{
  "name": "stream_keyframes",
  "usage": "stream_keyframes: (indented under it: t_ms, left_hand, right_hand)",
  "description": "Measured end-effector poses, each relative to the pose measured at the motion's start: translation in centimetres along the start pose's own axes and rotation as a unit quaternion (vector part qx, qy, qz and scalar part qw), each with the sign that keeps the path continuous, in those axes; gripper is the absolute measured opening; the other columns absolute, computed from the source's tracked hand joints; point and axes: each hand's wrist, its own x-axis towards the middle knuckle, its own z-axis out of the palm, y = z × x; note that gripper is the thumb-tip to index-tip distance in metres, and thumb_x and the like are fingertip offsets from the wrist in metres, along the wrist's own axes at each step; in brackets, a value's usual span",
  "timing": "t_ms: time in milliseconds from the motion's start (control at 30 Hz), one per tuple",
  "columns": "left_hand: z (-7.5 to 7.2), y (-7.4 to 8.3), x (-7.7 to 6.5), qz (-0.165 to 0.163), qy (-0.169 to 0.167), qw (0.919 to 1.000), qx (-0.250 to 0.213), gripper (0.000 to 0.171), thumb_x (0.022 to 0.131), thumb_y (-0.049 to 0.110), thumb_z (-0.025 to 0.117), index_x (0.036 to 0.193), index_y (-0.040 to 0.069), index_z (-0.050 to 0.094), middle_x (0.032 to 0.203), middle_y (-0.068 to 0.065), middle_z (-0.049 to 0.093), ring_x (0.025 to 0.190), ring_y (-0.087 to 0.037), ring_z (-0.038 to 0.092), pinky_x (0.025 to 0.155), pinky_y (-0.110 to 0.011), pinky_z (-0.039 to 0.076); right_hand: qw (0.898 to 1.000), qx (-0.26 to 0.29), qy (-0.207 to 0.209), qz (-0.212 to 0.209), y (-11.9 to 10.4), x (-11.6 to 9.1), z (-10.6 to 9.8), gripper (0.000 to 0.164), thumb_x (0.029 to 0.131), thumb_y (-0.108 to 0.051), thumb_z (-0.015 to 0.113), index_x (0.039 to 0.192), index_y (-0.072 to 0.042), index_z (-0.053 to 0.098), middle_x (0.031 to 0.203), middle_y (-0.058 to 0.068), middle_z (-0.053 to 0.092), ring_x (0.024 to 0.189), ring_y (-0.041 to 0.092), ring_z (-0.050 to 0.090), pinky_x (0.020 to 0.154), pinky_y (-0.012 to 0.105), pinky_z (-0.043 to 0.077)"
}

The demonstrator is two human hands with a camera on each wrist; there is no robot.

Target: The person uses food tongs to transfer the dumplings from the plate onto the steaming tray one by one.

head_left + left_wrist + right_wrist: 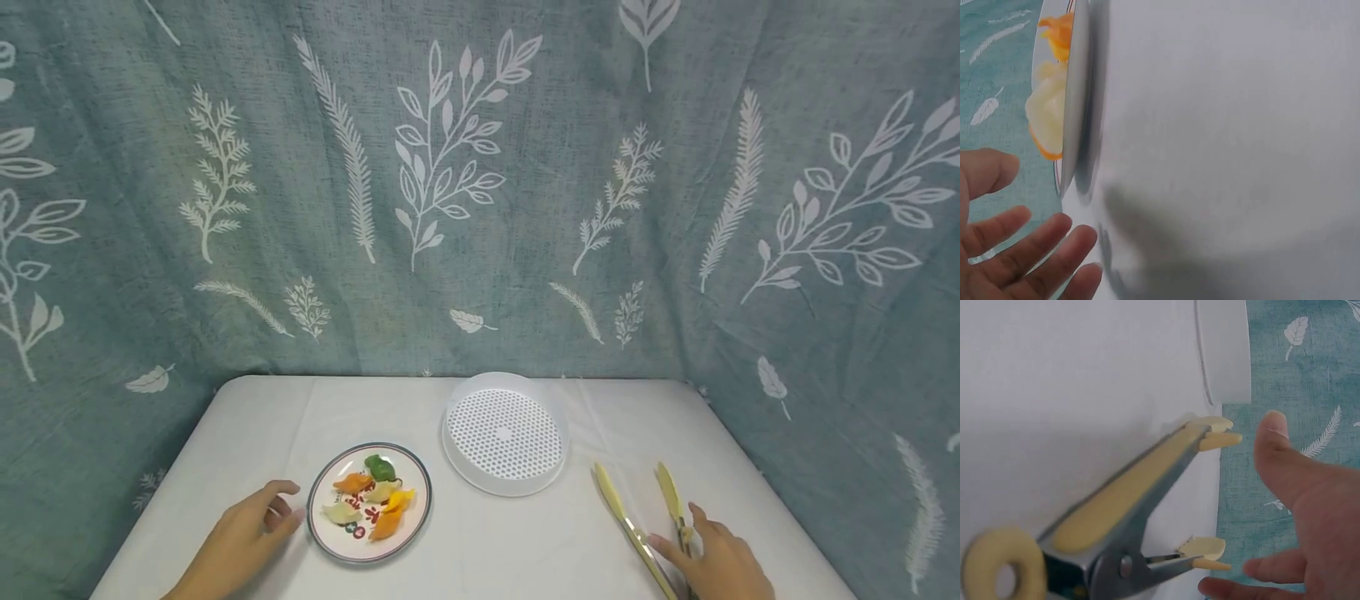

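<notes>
A round plate (411, 477) with a dark rim holds several coloured dumplings (386, 525), green, orange, yellow and pale. Beside its left edge is my left hand (243, 533), fingers loosely bent and thumb close to the rim; whether it touches I cannot tell. The left wrist view shows that hand (1029, 262) spread below the plate (1077, 94), holding nothing. On the right lie metal tongs (626, 521) with yellow tips and grips, arms spread apart. My right hand (720, 562) hovers over them, thumb and fingers apart; the right wrist view shows it beyond the tongs' (1135, 494) tips.
A white round steamer tray (504, 433) full of small holes sits at the back middle of the table, between plate and tongs. White cloth covers the table (510, 550). Behind and around it hangs a green leaf-patterned curtain (525, 317).
</notes>
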Motion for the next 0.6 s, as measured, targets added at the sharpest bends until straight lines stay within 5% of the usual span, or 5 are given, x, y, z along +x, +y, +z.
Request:
stream_keyframes:
  t_ms: [333,600]
  left_hand:
    - [1.9,0.5,0.8,-0.036,-0.025,0.9982,-0.042,0.056,0.092,0.039,0.077,0.130,0.003,0.058,0.096,0.001,0.065,0.076,-0.014,0.054,0.064,-0.033,0.047]
    - [2.6,0.1,1.3,-0.057,-0.038,0.9957,-0.063,0.066,0.089,0.041,0.079,0.135,0.002,0.052,0.100,-0.002,0.065,0.075,-0.016,0.053,0.063,-0.033,0.046]
  right_hand:
    - [0.998,-0.016,-0.040,0.046,-0.9,0.6,1.7,0.127,0.072,-0.088,0.064,0.138,0.019,0.045,0.105,0.032,0.060,0.098,0.051,0.061,0.084,0.063,0.051]
    - [1.000,-0.015,0.009,0.004,-0.9,0.5,2.8,0.135,0.073,-0.080,0.072,0.142,0.026,0.026,0.105,0.039,0.057,0.095,0.057,0.060,0.082,0.062,0.052]
